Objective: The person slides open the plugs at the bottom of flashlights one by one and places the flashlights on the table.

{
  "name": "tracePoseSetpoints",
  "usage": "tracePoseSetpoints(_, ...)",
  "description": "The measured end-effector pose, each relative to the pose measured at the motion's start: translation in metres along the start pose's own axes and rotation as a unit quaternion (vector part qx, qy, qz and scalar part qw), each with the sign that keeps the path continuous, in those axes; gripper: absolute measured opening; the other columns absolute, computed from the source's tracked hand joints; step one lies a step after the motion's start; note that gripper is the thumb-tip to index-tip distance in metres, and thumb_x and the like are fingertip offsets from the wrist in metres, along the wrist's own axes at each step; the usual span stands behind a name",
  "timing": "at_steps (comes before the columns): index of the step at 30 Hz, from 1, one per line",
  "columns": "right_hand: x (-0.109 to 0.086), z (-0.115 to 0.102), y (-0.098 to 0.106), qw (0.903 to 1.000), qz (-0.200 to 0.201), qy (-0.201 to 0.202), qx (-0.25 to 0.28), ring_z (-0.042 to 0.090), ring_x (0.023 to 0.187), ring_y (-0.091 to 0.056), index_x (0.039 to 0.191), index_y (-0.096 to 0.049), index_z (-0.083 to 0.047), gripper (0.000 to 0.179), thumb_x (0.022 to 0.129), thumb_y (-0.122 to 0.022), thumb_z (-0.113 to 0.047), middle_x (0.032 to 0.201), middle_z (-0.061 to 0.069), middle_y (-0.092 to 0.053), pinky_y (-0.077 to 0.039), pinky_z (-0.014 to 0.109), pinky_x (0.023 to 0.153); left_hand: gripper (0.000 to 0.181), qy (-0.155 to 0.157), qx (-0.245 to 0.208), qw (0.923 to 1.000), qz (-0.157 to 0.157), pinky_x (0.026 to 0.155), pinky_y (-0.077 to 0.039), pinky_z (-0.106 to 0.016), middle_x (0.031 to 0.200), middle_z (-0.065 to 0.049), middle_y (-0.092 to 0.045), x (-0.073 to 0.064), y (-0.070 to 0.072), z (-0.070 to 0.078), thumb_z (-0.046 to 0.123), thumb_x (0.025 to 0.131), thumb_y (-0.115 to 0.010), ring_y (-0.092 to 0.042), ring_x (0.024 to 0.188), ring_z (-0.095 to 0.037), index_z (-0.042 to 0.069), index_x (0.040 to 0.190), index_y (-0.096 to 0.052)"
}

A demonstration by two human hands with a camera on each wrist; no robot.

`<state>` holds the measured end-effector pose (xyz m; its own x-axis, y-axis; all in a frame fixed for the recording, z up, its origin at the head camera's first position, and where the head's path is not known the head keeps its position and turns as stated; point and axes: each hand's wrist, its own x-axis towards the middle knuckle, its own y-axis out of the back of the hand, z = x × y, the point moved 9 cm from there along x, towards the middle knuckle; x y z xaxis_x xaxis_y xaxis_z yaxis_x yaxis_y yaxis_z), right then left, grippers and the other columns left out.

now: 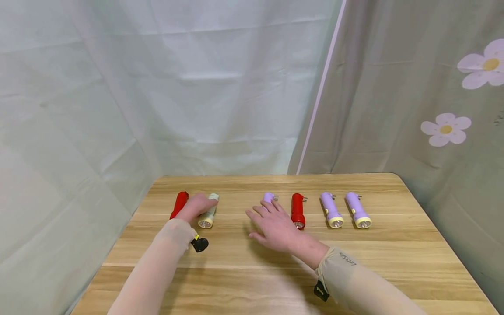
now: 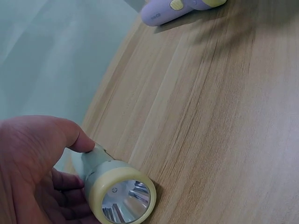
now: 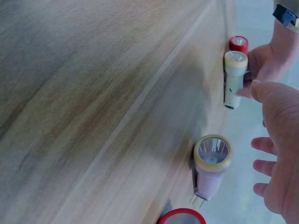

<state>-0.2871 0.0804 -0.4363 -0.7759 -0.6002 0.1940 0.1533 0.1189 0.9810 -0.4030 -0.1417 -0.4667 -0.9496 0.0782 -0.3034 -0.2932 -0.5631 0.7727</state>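
In the head view, my left hand (image 1: 198, 205) is at a pale green flashlight (image 1: 208, 216) lying on the table's left side. The left wrist view has the thumb pressed on its body, with the fingers (image 2: 70, 198) curled along its other side. Its cream-rimmed lens faces the near edge. My right hand (image 1: 275, 225) hovers with fingers spread and nothing held, partly covering a purple flashlight (image 1: 268, 196). In the right wrist view, that purple flashlight (image 3: 211, 170) with its plug prongs lies below the fingers.
A red flashlight (image 1: 180, 203) lies left of the pale green one, partly behind the left hand. To the right are another red flashlight (image 1: 297, 209) and two purple flashlights (image 1: 331, 210), in a row. Curtains (image 1: 236, 96) hang behind the wooden table (image 1: 236, 284).
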Motion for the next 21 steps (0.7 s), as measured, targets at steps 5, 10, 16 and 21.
tracePoseSetpoints(5, 0.000, 0.000, 0.000, 0.9999, 0.000, 0.001, -0.010, 0.033, 0.147, -0.035, 0.156, -0.044, -0.020, 0.068, 0.100, -0.057, -0.056, 0.151, 0.005, -0.052, -0.015, 0.053, 0.123, 0.032, 0.005, -0.027, 0.9996, 0.004, 0.066, -0.050, -0.030, 0.089, -0.015, -0.059, 0.003, -0.001, -0.004, 0.027, 0.095, -0.054, -0.058, 0.074, -0.026, -0.005, 0.096, -0.057)
tracePoseSetpoints(10, -0.001, 0.001, 0.002, 1.0000, 0.005, 0.002, -0.004, 0.033, 0.146, -0.036, 0.156, -0.045, -0.019, 0.069, 0.099, -0.059, -0.055, 0.151, 0.005, -0.052, -0.015, 0.054, 0.123, 0.032, 0.010, -0.041, 0.9991, 0.006, 0.066, -0.050, -0.028, 0.091, -0.016, -0.059, 0.005, -0.001, -0.007, 0.024, 0.095, -0.053, -0.058, 0.075, -0.025, -0.007, 0.101, -0.056)
tracePoseSetpoints(16, -0.005, 0.003, 0.005, 0.9997, 0.023, 0.006, -0.006, 0.033, 0.144, -0.039, 0.154, -0.047, -0.018, 0.069, 0.098, -0.062, -0.054, 0.147, 0.007, -0.055, -0.021, 0.055, 0.121, 0.045, 0.015, -0.020, 0.9996, 0.017, 0.073, -0.052, -0.033, 0.101, -0.018, -0.061, 0.006, 0.006, -0.008, 0.030, 0.099, -0.053, -0.060, 0.084, -0.028, -0.010, 0.118, -0.055)
tracePoseSetpoints(21, -0.009, 0.009, 0.007, 0.9997, 0.022, 0.000, -0.007, 0.034, 0.145, -0.038, 0.154, -0.047, -0.019, 0.068, 0.098, -0.062, -0.054, 0.148, 0.007, -0.054, -0.021, 0.054, 0.121, 0.055, -0.018, -0.047, 0.9982, 0.031, 0.085, -0.053, -0.040, 0.116, -0.023, -0.062, 0.005, 0.012, -0.001, 0.032, 0.101, -0.054, -0.062, 0.096, -0.031, -0.011, 0.134, -0.053)
